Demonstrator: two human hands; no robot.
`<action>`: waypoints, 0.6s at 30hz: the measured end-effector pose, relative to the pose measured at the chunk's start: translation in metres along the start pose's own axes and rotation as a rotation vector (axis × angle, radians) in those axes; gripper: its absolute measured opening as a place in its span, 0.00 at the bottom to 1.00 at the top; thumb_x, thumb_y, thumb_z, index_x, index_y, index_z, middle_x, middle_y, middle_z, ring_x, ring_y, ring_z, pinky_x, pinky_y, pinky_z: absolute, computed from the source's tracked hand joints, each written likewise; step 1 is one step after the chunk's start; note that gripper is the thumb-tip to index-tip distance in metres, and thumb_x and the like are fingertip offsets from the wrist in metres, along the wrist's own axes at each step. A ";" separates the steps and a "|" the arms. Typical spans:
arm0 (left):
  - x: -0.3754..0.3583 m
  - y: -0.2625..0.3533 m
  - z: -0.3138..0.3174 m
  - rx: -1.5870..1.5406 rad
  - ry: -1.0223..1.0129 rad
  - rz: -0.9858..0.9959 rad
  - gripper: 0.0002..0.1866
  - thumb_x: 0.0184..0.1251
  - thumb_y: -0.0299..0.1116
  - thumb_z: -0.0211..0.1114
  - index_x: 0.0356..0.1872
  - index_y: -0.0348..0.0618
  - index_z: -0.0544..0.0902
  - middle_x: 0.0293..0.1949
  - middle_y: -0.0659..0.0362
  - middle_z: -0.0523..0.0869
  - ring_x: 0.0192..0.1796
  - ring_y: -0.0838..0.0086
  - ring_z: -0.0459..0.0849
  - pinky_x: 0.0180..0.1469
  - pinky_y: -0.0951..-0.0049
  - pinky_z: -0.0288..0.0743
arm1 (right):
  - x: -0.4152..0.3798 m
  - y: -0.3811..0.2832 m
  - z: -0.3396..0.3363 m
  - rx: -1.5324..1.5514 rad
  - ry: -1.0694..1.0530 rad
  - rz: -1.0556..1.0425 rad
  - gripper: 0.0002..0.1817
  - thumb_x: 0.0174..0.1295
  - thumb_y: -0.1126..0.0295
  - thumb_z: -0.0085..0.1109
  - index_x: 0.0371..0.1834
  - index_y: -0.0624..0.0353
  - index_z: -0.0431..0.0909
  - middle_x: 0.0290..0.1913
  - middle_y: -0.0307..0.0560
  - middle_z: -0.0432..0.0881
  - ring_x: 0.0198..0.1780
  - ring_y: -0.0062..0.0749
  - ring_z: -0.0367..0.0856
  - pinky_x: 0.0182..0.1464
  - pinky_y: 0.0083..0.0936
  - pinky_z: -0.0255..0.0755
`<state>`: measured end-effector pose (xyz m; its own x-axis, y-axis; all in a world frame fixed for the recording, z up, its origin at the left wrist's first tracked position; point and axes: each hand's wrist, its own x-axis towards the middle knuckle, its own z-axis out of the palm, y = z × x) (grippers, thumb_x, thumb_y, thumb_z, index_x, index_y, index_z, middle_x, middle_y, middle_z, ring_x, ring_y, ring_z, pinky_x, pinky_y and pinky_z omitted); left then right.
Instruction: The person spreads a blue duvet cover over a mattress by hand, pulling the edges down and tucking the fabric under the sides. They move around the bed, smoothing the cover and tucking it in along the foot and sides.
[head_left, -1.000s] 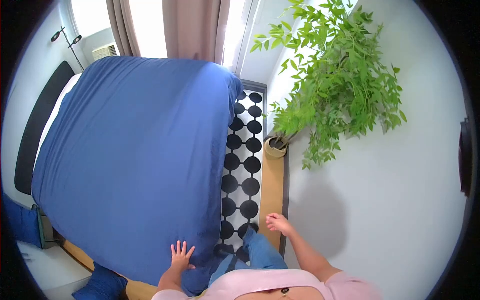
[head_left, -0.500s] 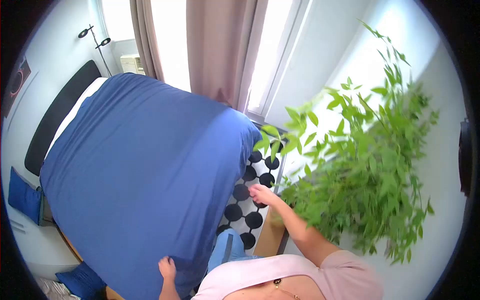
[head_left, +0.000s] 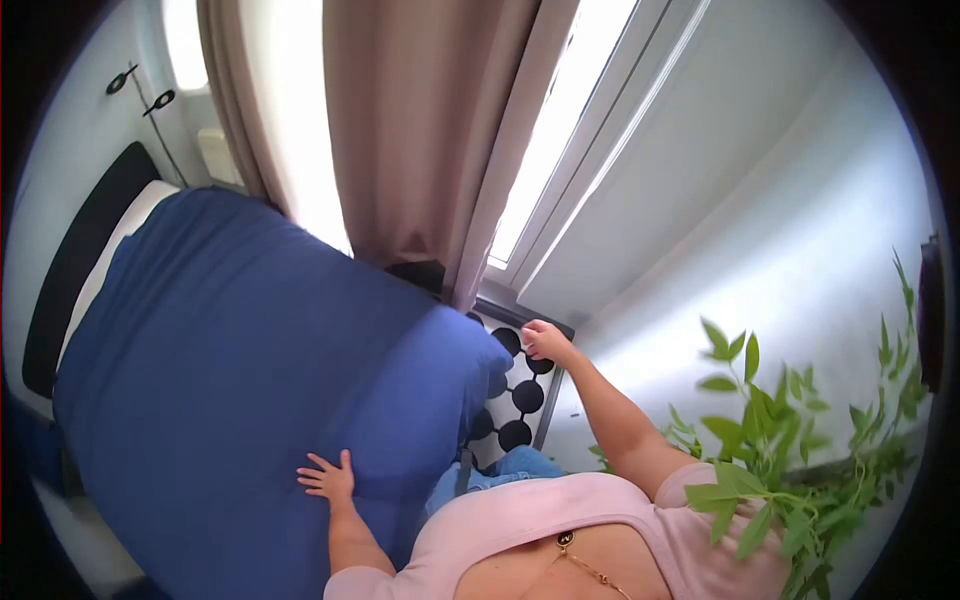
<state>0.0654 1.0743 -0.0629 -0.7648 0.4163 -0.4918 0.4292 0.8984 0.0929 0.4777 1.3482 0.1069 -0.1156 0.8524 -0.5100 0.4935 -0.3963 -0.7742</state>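
My left hand (head_left: 328,478) has its fingers spread and is over the near part of the blue bedcover (head_left: 250,370), seemingly resting on it. Out in front on the right is my right hand (head_left: 546,342), its fingers loosely curled together with nothing visible in them. It hangs in the air above the black-and-white patterned rug (head_left: 525,396), between the bed's corner and the wall. The bedcover lies spread over the bed, with a few soft creases, and drapes down at the foot end. A strip of white bedding (head_left: 112,255) shows beside the dark headboard (head_left: 85,270).
Brown curtains (head_left: 425,120) hang before bright windows past the bed. A leafy green plant (head_left: 760,430) reaches in at the lower right, close to my right arm. A black two-headed lamp (head_left: 160,100) stands in the far left corner. White wall (head_left: 720,170) runs along the right.
My body and view have moved forward along the foot of the bed, toward the window. My left hand has spread its fingers on the cover. The plant has shifted to the lower right.
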 end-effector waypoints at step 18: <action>-0.009 0.368 0.008 0.100 -0.155 0.305 0.67 0.32 0.74 0.64 0.72 0.53 0.39 0.68 0.33 0.28 0.70 0.37 0.24 0.65 0.36 0.22 | 0.242 -0.113 -0.096 -0.485 -0.516 -0.492 0.14 0.63 0.62 0.50 0.44 0.60 0.77 0.40 0.53 0.81 0.45 0.46 0.78 0.47 0.36 0.71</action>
<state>0.2341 1.4001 -0.0308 -0.5152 0.6305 -0.5806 0.6778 0.7143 0.1743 0.4765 1.6314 0.1067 -0.7320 0.5808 -0.3562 0.5848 0.2673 -0.7659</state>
